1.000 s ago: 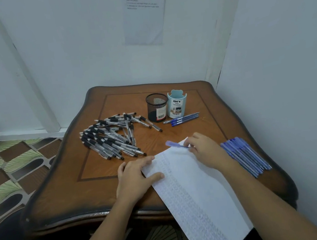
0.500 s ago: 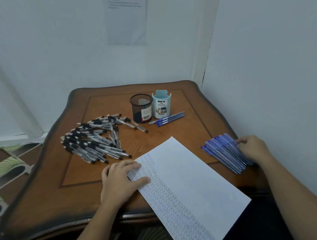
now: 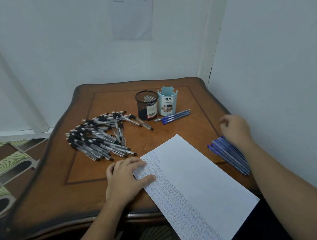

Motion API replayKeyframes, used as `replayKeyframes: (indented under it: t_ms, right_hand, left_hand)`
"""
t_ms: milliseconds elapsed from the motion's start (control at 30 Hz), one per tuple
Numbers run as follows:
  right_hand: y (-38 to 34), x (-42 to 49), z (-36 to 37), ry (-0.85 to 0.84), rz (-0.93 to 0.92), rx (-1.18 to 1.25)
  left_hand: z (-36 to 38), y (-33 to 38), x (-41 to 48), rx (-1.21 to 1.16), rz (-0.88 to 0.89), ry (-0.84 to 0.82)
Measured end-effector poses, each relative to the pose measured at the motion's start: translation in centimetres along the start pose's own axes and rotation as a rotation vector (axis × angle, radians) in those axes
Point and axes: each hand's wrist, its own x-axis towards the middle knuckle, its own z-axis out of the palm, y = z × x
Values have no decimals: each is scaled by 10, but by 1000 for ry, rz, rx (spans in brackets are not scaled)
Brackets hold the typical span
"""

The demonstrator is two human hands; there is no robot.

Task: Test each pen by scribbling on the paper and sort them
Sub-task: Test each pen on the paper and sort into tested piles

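Scribbles fill the left strip of the paper (image 3: 196,177), so I judge testing well along, though I cannot tell which piles are finished. My left hand (image 3: 128,178) lies flat, fingers straight, pinning the paper's left edge. My right hand (image 3: 234,129) hangs over the blue pens (image 3: 229,156) at right, fingers curled; whether that grip holds a pen is hidden. A heap of black pens (image 3: 96,140) lies far left on the tabletop (image 3: 87,200).

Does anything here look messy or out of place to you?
The paper lies askew, its near end hanging off the table edge, held by the left hand. The mesh cup and blue organizer show no pens, while black pens lie heaped beside them.
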Motion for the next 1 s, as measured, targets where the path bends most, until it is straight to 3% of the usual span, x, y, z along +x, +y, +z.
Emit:
replayKeyframes:
  t_ms: [233,333,533,700,800,900,1000]
  right_hand:
    - [-74,20,69,-353,-232,-91]
    - [-87,33,89,-444,-192,-214]
    - [-86,41,101,-300,-235,-201]
    - [-75,37,92,-225,-361,-401]
    - [-74,30,75,-168,-363,-143]
    - [-84,19,55,-241,-338,195]
    - [-91,5,44,-314,-331,283]
  left_hand:
    - [-1,0,0,56,-6,-35]
    - [0,-2,0,57,-8,-42]
    - [0,-3,1,51,-4,-37]
    - [0,-3,2,55,-5,-33]
    - [0,-3,1,40,-8,-28]
    - [-1,-2,2,43,-8,-28]
    - [-1,-2,1,40,-7,-24]
